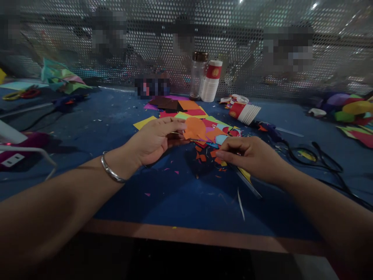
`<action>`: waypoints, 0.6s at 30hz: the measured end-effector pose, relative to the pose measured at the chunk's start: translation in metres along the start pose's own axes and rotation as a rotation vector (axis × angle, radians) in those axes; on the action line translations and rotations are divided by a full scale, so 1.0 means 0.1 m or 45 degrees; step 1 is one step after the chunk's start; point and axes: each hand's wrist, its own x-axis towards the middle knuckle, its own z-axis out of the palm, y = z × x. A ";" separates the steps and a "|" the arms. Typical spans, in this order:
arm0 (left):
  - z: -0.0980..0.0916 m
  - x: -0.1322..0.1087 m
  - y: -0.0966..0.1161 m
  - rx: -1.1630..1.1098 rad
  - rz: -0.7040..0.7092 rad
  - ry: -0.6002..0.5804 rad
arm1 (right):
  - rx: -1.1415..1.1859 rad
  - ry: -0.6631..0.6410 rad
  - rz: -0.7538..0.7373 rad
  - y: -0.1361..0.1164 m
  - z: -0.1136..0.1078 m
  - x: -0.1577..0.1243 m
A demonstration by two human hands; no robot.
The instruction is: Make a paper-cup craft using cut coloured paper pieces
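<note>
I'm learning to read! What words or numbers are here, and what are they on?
None can be read.
Gold mark on the upright cups: too small.
Mark on the tipped cups: blurred.
The orange paper in the left hand: blank.

orange paper piece (pixel 194 129) | rounded, slightly curled | held just above coloured paper scraps (pixel 204 154)

The orange paper (pixel 194 129) is thin and matt. The bracelet (pixel 112 171) is smooth, shiny metal. The table (pixel 175 198) top looks matt blue; the screen (pixel 145 46) is perforated, glossy metal.
</note>
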 end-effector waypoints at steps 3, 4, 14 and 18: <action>-0.01 0.00 0.00 0.000 -0.036 0.010 | -0.002 0.036 -0.027 -0.01 -0.03 -0.01; -0.01 -0.01 0.00 0.004 -0.051 0.010 | -0.005 0.054 -0.034 -0.01 -0.04 -0.01; 0.04 -0.06 0.02 0.180 -0.243 -0.116 | 0.279 0.084 0.001 -0.02 -0.06 -0.02; 0.03 -0.07 0.02 0.191 -0.263 -0.146 | 0.309 0.038 0.009 -0.02 -0.06 -0.02</action>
